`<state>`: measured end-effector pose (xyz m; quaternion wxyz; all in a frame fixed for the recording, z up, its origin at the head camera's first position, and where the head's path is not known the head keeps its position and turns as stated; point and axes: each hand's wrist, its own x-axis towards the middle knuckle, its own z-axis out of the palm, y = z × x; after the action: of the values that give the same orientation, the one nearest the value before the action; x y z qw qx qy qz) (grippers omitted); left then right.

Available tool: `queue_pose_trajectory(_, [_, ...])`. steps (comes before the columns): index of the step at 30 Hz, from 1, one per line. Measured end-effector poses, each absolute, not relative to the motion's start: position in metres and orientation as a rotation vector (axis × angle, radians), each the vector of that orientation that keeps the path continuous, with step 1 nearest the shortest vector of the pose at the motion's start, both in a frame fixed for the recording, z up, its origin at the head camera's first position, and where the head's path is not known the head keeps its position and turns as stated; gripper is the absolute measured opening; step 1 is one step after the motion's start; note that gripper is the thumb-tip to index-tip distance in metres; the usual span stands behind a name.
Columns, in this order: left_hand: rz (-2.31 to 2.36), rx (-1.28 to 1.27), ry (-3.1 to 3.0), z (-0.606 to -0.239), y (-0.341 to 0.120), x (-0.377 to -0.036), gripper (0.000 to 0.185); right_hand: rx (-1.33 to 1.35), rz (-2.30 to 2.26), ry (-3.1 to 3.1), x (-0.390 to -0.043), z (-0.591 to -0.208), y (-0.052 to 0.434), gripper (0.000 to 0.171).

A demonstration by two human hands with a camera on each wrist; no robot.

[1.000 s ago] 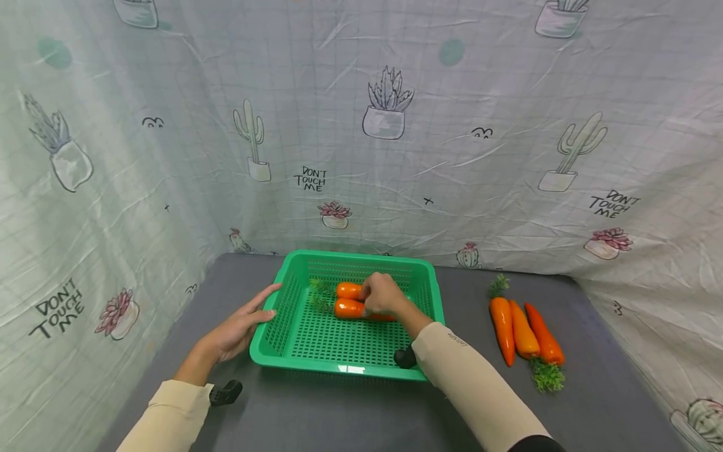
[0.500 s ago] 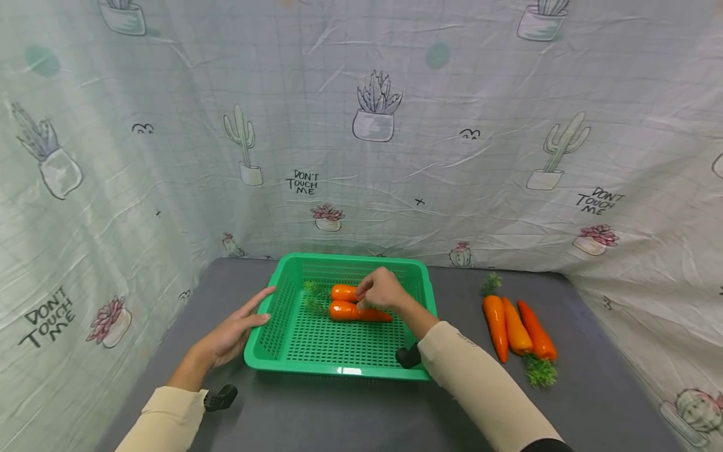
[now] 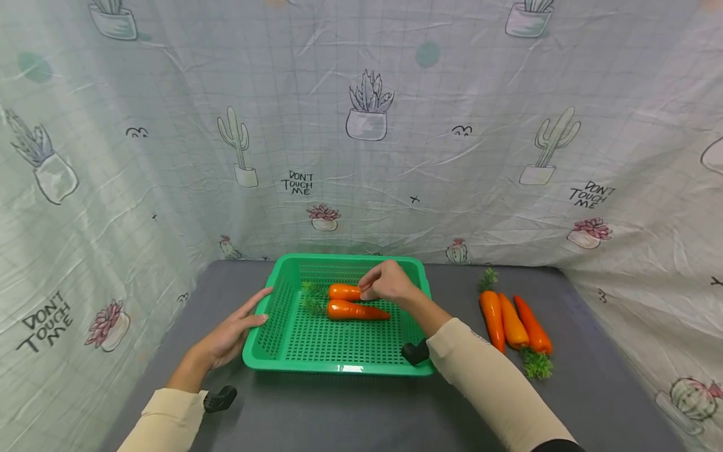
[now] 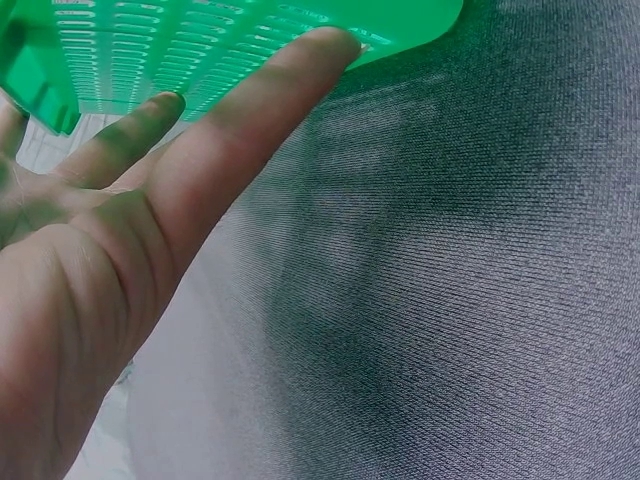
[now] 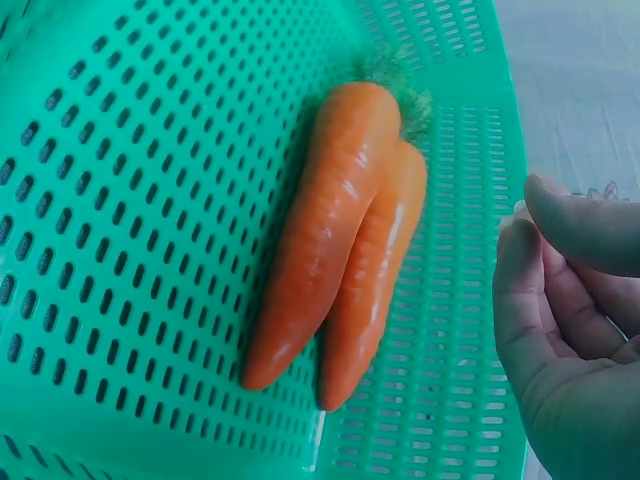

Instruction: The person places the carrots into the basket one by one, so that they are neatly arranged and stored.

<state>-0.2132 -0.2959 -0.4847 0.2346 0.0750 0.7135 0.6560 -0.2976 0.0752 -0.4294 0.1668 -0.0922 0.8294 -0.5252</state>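
Observation:
A green plastic basket (image 3: 350,368) with slotted walls stands on the grey table. Two orange carrots with leafy green tops lie side by side in it: the near carrot (image 3: 356,310) and the far carrot (image 3: 343,292). Above the far carrot's tapered end is my right hand (image 3: 390,282), its fingers loosely curled. The right wrist view shows nothing between thumb and fingers of that hand (image 5: 580,310), with both carrots (image 5: 325,230) apart from it. My left hand (image 3: 228,339) is at the basket's left wall, thumb and fingers extended against it, as the left wrist view also shows.
Right of the basket, three more orange carrots (image 3: 513,322) lie close together on the grey table (image 3: 339,414), leafy tops at both ends of the group. A pale printed cloth (image 3: 418,157) hangs behind and at both sides.
My right hand has let go of the carrots and lifted up and to the right, baring the near carrot's tip. My left hand stays at the basket wall. The head view has shifted slightly.

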Motion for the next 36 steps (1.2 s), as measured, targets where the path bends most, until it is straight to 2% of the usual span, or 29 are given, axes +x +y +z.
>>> queue_pose_trajectory(36, [1.805,0.206,1.95,-0.483,-0.295,-0.212,0.074,-0.256,-1.611,2.349,-0.287,-0.414,0.122,0.024])
